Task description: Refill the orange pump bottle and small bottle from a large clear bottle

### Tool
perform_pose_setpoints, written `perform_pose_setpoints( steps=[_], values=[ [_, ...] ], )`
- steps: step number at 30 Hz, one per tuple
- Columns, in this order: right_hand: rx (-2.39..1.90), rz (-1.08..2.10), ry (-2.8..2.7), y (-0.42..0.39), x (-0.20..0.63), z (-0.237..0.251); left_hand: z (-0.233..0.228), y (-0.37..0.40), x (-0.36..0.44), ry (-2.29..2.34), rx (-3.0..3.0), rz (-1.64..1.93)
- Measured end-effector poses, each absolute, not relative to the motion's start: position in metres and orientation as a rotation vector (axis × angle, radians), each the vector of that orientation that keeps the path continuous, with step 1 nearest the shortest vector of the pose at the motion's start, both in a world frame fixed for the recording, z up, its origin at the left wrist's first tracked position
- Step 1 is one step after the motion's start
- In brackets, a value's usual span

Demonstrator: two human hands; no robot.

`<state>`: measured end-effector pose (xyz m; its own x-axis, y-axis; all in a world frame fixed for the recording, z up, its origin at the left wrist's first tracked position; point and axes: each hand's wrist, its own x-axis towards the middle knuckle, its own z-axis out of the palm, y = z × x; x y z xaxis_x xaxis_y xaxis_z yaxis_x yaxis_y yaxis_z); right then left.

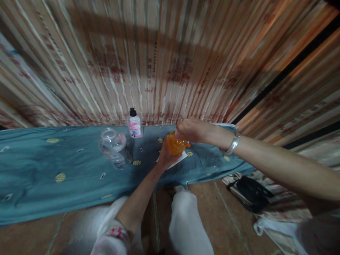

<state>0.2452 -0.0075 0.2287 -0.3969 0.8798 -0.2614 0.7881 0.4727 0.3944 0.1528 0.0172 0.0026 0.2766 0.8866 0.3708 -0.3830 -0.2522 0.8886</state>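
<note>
Against striped wall (170, 63), blue cloth (53, 166), tiled floor (212, 209)

Silver bangle (232, 145) on right wrist; white trousers (186, 219); floral cuff (117, 232).

The room was dim, with warm orange light falling from the upper right across the corrugated wall (170, 63). A broad shadow band crossed that wall's top. Motion blur smeared its ridges and printed marks, and the view bowed hard at the edges. The blue cloth (39, 170) looked soft and murky, 1 dull tone
</note>
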Motion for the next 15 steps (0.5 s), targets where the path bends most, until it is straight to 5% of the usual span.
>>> perform_pose_setpoints(
  steps=[15],
  values=[
    [1.378, 0.032, 2.402, 0.002, 0.258, 0.228, -0.001, 0.018, 0.154, 0.542, 1.449, 1.373]
  ],
)
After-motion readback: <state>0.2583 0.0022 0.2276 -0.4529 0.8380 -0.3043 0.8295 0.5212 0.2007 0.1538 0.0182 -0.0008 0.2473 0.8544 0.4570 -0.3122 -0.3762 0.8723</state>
